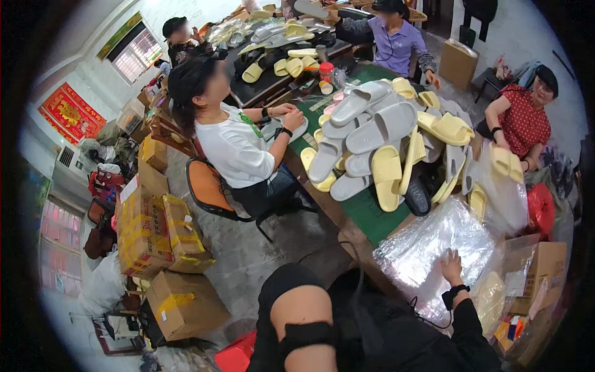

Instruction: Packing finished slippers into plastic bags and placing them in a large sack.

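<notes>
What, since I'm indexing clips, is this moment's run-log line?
right hand: spread over clear plastic | left hand: out of view | nearby: gray and yellow slippers heaped on green surface

Plastic film [421, 251] silvery; slippers [381, 127] grey, pale yellow, black; tabletop [367, 218] green; blouse [525, 121] red, white-dotted.

A black wristband [460, 289] — with a dark, boxy piece [449, 300] on it — sat just behind the right hand [453, 266], followed by a black sleeve [472, 328]. The left forearm [302, 307] wore a broad black strap [308, 335].
</notes>
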A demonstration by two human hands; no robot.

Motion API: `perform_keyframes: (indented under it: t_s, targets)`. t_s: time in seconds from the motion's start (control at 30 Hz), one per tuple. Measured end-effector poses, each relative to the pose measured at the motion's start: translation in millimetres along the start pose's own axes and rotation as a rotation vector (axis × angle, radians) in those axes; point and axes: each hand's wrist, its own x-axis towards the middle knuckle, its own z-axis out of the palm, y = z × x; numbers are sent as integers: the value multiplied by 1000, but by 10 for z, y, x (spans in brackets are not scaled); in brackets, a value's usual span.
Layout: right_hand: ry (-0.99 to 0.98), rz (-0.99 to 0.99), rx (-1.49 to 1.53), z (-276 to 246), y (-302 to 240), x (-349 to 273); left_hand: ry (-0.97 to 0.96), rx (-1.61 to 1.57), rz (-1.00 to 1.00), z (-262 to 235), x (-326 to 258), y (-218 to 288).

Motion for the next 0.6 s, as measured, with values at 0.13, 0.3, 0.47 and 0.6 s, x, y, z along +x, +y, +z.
perform_keyframes:
  t_s: [0.13,0.3,0.47,0.6]
  targets:
    - [141,-45,-49,335,-126,-87,340,-365,-487,65,-622,-599]
    - [367,-79,-109,570,-279,39,-798,202,-1254,-237,-2558,-1104]
    - [296,140,56,363,-622,-52,-1536,131,-1287,-822,-4160,-516]
    - [272,183,173,203,-752,-216,-1842,185,-1366,-903,-4741,-146]
